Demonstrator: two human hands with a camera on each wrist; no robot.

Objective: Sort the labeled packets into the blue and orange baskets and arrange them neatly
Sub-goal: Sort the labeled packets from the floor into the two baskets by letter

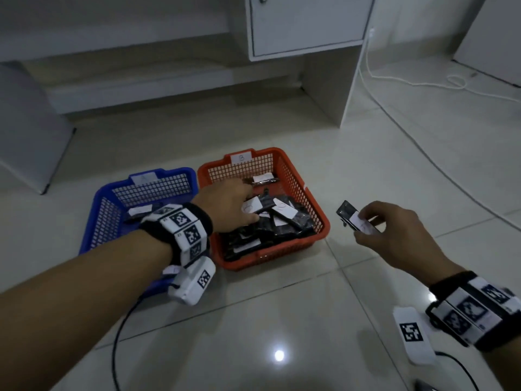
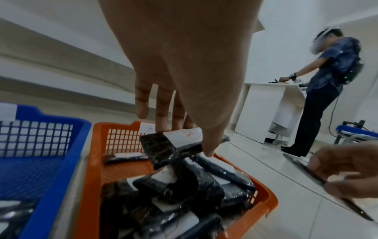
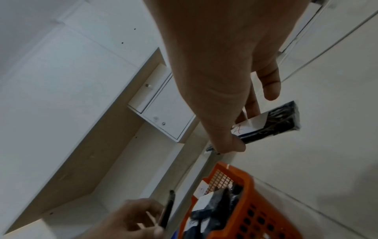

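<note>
The orange basket [image 1: 317, 206], tagged B, stands on the floor tiles with a heap of black packets [image 1: 282, 230] bearing white labels. The blue basket [image 1: 91, 213], tagged A, stands to its left and holds a few packets [image 1: 138, 214]. My left hand [image 1: 239, 206] is over the orange basket and pinches a black packet labelled B [image 2: 184, 137] between thumb and fingers, just above the heap. My right hand [image 1: 362, 225] is off to the right of the orange basket, above the floor, and grips a black packet labelled A [image 3: 272, 122].
White cabinets and a desk with a small door [image 1: 307, 24] stand behind the baskets. A white cable [image 1: 408, 80] runs over the floor at the right. Another person [image 2: 331, 90] stands at a white desk far off. Black cables trail from my wrists.
</note>
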